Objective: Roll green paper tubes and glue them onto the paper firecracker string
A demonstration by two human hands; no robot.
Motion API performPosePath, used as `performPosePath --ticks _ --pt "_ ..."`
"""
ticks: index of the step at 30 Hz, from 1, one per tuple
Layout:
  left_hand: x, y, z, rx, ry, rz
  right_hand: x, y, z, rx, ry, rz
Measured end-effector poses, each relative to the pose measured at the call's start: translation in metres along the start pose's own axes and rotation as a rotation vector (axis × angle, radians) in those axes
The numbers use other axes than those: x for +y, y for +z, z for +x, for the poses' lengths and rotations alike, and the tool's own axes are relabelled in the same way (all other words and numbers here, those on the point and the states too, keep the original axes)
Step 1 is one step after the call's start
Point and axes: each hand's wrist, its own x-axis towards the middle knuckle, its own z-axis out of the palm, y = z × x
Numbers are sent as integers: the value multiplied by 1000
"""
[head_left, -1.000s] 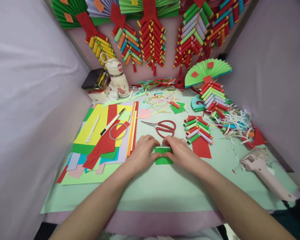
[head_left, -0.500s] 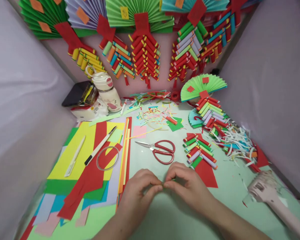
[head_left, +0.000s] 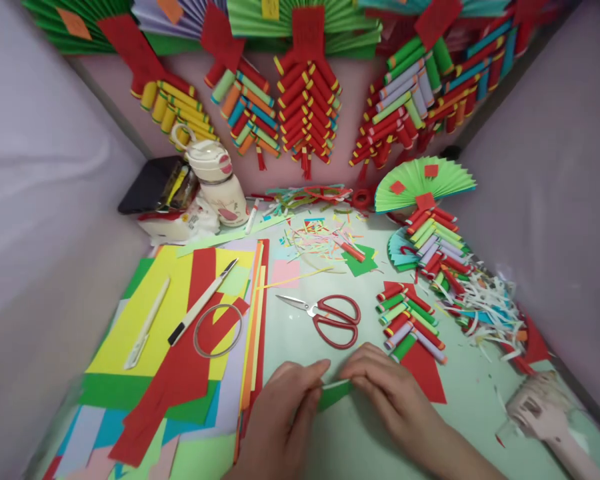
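Observation:
A small green paper piece [head_left: 334, 393] is pinched between both hands just above the pale green table mat [head_left: 460, 413]. My left hand [head_left: 285, 417] grips its left end with thumb and fingers closed. My right hand [head_left: 393, 393] holds its right end the same way. The paper looks partly rolled or folded, and most of it is hidden by my fingers. Red-handled scissors [head_left: 333, 317] lie shut right behind my hands.
Coloured paper sheets [head_left: 180, 333] lie at the left with a craft knife [head_left: 200, 303], a white tool [head_left: 147, 323] and a clear tape ring [head_left: 217, 330]. Rolled paper tubes [head_left: 410, 323] lie to the right. A glue gun [head_left: 545, 417] rests at the far right. A bottle [head_left: 217, 177] stands behind.
My view has tilted up toward the wall. The green paper, flat under my hands a second ago, is now lifted and pinched between both sets of fingertips.

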Motion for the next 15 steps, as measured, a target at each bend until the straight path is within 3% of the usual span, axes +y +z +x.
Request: performPosePath --ticks 8,15 --pt "6 0 -7 65 -112 35 4 6 -2 50 3 2" --pt "18 17 1 120 -202 -21 4 13 -5 160 -68 -12"
